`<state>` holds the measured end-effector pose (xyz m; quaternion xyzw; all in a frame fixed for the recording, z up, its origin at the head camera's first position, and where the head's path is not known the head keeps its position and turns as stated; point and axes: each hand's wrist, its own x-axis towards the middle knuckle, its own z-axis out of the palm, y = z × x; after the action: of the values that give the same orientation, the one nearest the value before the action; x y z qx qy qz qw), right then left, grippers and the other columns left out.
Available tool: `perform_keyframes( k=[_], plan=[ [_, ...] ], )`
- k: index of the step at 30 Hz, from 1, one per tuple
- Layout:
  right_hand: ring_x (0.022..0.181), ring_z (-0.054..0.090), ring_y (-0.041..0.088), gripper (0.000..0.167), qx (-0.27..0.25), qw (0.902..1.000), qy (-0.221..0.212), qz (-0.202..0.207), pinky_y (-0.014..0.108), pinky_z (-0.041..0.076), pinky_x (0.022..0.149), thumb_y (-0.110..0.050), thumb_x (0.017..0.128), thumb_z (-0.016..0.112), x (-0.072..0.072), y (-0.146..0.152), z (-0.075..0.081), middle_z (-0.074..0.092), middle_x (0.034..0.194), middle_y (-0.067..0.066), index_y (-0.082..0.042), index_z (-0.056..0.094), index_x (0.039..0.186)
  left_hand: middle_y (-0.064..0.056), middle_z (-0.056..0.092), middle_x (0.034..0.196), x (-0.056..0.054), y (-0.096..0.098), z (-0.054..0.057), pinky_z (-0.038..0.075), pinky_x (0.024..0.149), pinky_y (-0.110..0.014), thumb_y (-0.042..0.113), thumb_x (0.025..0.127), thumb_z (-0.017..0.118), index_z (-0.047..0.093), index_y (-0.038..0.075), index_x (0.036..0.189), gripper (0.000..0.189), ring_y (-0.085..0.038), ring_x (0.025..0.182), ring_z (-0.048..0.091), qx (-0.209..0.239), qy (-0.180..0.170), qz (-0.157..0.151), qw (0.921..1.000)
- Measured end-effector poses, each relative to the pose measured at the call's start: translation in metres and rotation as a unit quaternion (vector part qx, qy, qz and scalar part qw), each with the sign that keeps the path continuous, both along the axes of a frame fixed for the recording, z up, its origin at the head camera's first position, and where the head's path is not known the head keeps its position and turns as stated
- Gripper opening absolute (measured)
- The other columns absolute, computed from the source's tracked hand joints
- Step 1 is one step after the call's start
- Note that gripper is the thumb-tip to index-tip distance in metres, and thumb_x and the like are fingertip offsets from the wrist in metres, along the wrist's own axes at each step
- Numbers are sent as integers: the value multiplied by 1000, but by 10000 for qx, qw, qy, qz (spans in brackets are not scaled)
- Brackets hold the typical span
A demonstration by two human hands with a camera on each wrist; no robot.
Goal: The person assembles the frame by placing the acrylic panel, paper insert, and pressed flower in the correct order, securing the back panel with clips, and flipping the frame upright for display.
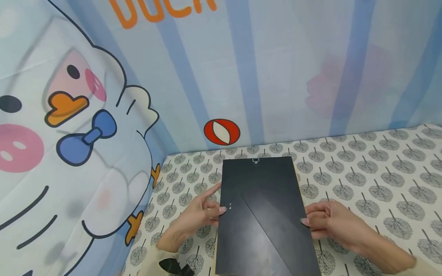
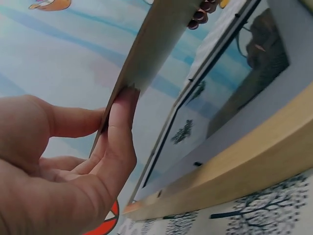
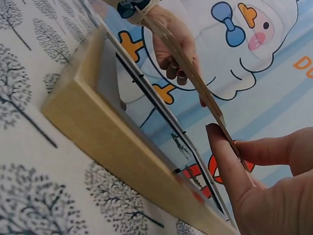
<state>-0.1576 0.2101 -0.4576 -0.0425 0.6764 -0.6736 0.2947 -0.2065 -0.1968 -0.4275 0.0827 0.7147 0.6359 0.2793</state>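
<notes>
A black backing board (image 1: 255, 184) with a small metal hanger (image 1: 256, 160) at its far edge fills the middle of the head view. My left hand (image 1: 198, 214) pinches its left edge, thumb on the black face and fingers underneath. On the opposite edge, my right hand (image 1: 331, 220) holds it the same way. Both wrist views show the board raised at a slant above a light wooden picture frame (image 2: 254, 161). The frame lies on the cloth, its glassy panel (image 3: 161, 127) reflecting the surroundings. From the head, the board hides nearly all of the frame.
A cloth printed with grey trees (image 1: 366, 207) covers the table. Behind and to the left hangs a pale blue fabric backdrop (image 1: 283, 76) with a large cartoon duck (image 1: 114, 199) and a red ball print (image 1: 222, 132).
</notes>
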Motion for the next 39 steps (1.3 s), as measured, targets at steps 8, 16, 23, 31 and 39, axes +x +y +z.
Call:
perform_keyframes(
  k=[8, 16, 23, 31, 39],
  plan=[
    [117, 72, 16, 83, -223, 9990, -279, 271, 34, 64, 91, -10, 104, 64, 8, 3, -4, 73, 119, 11, 29, 10, 153, 1, 77, 88, 17, 1, -5, 64, 73, -29, 12, 99, 71, 37, 1, 162, 72, -10, 69, 67, -440, -84, 293, 9986],
    [96, 73, 8, 71, -593, 9968, -382, 366, 28, 65, 86, -11, 104, 66, 9, -1, -8, 60, 74, -12, 24, 26, 151, 3, 75, 84, 19, 2, -9, 62, 67, -24, 10, 99, 70, 43, -10, 154, 64, -7, 69, 66, -435, -163, 420, 9980],
    [102, 74, 12, 80, -268, 9989, -340, 203, 30, 65, 88, -10, 104, 64, 3, 1, -11, 74, 113, 0, 29, 13, 152, 4, 74, 79, 16, 5, -12, 60, 65, -21, 7, 99, 68, 41, -11, 155, 64, -6, 65, 65, -333, -254, 484, 9980],
    [106, 73, 7, 71, -497, 9981, -285, 229, 27, 65, 85, -9, 106, 60, -4, 3, -15, 69, 122, 5, 28, 18, 151, 1, 70, 85, 7, 7, -15, 58, 64, -21, 9, 102, 66, 41, -9, 156, 62, -6, 64, 62, -235, -293, 508, 9980],
    [93, 77, 11, 72, -611, 9974, -170, 339, 28, 65, 86, -12, 107, 59, -8, 0, -7, 73, 105, 0, 29, 18, 151, -1, 73, 87, 5, 8, -16, 60, 65, -20, 8, 101, 68, 44, -11, 152, 60, -6, 65, 66, -238, -301, 456, 9982]
  ],
)
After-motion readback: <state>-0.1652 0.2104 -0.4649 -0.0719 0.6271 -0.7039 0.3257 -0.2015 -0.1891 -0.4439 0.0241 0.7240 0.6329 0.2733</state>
